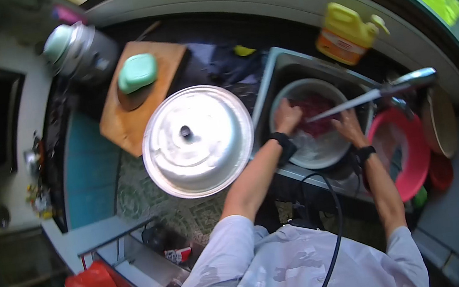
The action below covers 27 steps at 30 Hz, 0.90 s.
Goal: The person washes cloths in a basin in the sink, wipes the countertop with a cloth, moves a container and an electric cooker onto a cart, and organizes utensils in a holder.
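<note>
White-rimmed and round, a basin point(317, 164) sits in a metal sink point(273, 71) directly under both my hands, its open mouth facing up towards me. Being round, it has no long axis. Inside it lies a reddish mass point(314, 108), between my two hands and partly covered by them; the part that shows spreads from the left hand towards the right, but I cannot tell its true long axis.

My left hand point(288, 117) reaches in with fingers bent, at the near left edge of the red mass. My right hand point(349, 127) dips in on the opposite side, fingers pointing down. Whether either one grasps anything, I cannot tell. A black band circles each wrist.

From beyond my right hand, a faucet point(411, 78) points left, its long axis running sideways over that hand. A pale, tapering streak carries on from it to a tip above the red mass, between my hands; spout or water, I cannot tell which.

Left of my left hand is a large silver lid point(211, 137), dark knob showing. Farther left, a wooden board point(120, 124) slants away, a mint-green container point(139, 72) on it. Beyond my right hand stands a yellow jug point(341, 35); just right of that hand's forearm is a pink tub point(419, 174).
</note>
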Tool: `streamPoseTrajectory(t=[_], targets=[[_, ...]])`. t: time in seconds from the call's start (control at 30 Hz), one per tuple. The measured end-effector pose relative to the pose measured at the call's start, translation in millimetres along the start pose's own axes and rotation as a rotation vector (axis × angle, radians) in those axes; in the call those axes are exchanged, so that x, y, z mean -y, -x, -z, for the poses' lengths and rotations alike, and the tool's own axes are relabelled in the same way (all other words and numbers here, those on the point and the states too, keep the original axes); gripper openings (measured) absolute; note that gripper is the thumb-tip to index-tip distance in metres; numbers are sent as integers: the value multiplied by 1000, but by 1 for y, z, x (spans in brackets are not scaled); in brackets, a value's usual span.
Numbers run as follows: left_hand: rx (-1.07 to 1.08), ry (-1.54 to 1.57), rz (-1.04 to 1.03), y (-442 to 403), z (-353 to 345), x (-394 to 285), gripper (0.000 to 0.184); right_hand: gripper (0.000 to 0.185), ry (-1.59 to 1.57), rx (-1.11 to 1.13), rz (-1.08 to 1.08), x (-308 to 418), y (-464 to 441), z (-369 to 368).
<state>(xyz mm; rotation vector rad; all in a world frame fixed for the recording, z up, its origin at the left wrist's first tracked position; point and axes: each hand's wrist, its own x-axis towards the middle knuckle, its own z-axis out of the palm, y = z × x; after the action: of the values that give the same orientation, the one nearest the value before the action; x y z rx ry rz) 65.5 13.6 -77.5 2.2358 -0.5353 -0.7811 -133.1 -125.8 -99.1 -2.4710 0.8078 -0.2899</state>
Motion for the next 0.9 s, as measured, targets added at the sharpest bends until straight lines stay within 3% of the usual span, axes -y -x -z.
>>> streamPoseTrajectory(t=[0.1,0.17,0.23,0.3,0.33,0.37,0.43,0.47,0.57,0.63,0.67,0.7,0.77,0.83,0.87,0.9], targets=[[76,-295,-97,2,-17,-10,54,47,-68,76,-139,15,25,30],[249,-443,-214,-1,-36,-7,60,38,-82,149,-142,5,42,35],[290,-551,-268,-3,-61,8,60,32,-79,157,-169,12,55,43],[478,-787,-337,2,-64,12,58,30,-108,153,-177,19,61,50],[341,-728,-447,4,-73,28,58,30,-99,127,-146,22,64,51],[348,-729,-457,3,-85,40,58,30,-96,121,-156,24,65,50],[773,-1062,-390,9,-79,28,52,29,-73,170,-193,26,64,44],[768,-1070,-400,14,-76,23,52,31,-83,208,-201,22,63,37],[909,-969,-349,31,-61,2,43,37,-124,298,-247,23,56,25],[974,-675,-409,42,-33,-31,37,45,-149,397,-344,19,41,11],[881,-551,-550,37,-35,-25,36,53,-173,506,-443,17,36,5],[877,-560,-555,37,-25,-34,36,53,-177,496,-439,24,33,6],[701,-173,-807,50,7,-66,26,68,-1014,402,-895,48,31,16],[917,205,-373,73,43,-100,18,74,-1197,459,-840,46,27,15],[1001,185,-365,76,59,-111,31,73,-1249,446,-610,16,23,-22],[994,184,-374,78,63,-110,31,66,-1331,431,-545,22,19,-19]])
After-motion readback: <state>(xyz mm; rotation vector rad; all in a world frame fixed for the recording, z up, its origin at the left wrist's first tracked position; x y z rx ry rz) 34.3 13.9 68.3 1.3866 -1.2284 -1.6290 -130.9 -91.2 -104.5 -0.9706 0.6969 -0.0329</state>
